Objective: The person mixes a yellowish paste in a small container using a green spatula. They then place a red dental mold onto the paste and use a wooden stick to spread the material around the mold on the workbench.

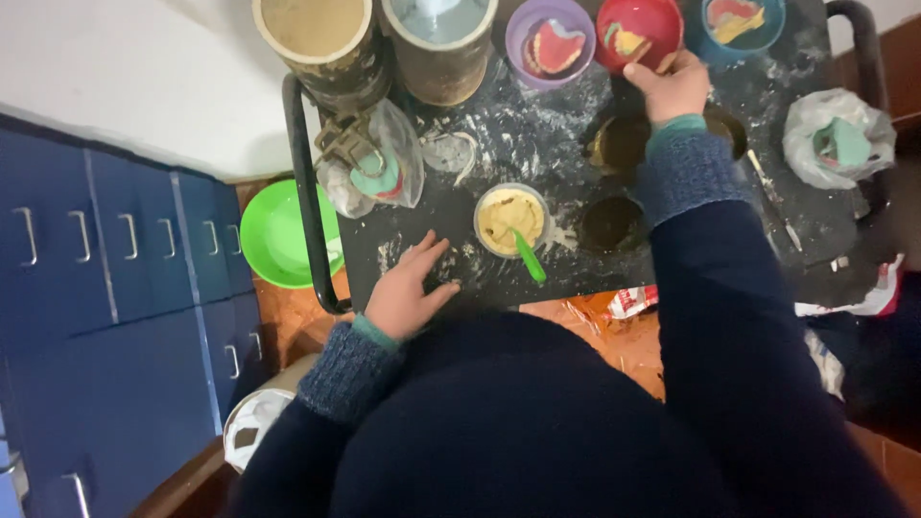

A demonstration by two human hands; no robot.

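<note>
Red round plastic bowl (640, 31) with coloured paste sits at the bench's (537, 144) twelve o'clock edge, the right hand (672, 86) touching its rim, fingers curled on something I cannot make out. A nudge could tip it. The left hand (408, 293), fingers released flat at seven o'clock, risks smearing dust toward the clear tub of yellow paste (511, 220).

Person seen from above, wearing a dark navy garment that covers the torso and both arms. Each sleeve ends in a ribbed knit cuff of mottled grey-blue yarn, with a narrow teal band of an under-layer showing at the wrist. Left hand (408, 295) and right hand (672, 86) are bare: no gloves, rings or watch visible. The fabric appears plain, without visible pattern.
</note>
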